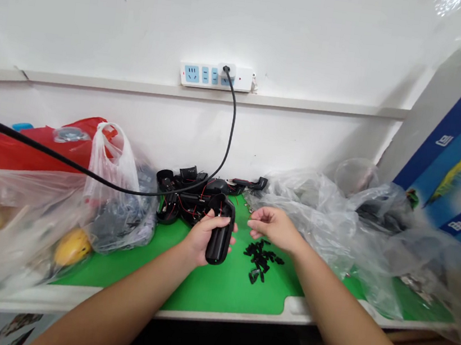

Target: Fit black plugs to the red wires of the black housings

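Note:
My left hand point(203, 239) is wrapped around a black elongated plastic housing point(219, 239), with its thumb across the front; thin red wire shows at the housing's top. To its right, my right hand point(272, 227) has thumb and fingertips pinched together; whatever may be between them is too small to make out. Just beyond those fingertips, small shiny bits lie by the edge of a clear plastic bag point(302, 204). A loose pile of small black plastic pieces point(260, 258) sits on the green mat below my right hand. Behind my left hand lie several black housings with red wires point(182, 197).
A black cable point(233, 122) runs from the wall power strip point(196, 74) down across the left side. Filled plastic bags point(123, 209) and a red bag point(47, 148) crowd the left. At right stands a blue-and-white box point(449, 150). The green mat point(198, 290) has a white table edge.

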The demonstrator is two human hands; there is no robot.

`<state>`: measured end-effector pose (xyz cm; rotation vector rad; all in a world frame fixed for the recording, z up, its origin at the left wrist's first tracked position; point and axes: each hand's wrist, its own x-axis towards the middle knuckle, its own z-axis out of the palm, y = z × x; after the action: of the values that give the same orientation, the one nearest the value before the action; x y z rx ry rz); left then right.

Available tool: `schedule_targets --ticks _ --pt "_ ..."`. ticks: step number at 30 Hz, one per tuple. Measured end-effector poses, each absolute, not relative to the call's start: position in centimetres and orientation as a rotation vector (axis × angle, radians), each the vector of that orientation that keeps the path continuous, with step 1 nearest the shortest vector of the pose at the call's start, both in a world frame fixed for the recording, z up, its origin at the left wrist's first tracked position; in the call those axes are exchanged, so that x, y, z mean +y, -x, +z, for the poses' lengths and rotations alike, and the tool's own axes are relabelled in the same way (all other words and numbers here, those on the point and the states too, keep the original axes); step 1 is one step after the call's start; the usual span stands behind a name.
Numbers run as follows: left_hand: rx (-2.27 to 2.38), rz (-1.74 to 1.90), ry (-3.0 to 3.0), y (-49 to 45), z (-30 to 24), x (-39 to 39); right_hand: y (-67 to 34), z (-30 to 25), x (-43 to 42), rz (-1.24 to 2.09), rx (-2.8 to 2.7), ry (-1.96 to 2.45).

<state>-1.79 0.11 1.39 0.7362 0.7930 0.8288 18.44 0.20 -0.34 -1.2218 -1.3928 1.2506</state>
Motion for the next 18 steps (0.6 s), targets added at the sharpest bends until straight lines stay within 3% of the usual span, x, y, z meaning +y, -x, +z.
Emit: schedule_targets --ticks 18 --pt "0.722 0.796 -0.899 2.16 1.19 -0.3 -17.37 -0.31 -0.63 1.577 -1.165 0.977"
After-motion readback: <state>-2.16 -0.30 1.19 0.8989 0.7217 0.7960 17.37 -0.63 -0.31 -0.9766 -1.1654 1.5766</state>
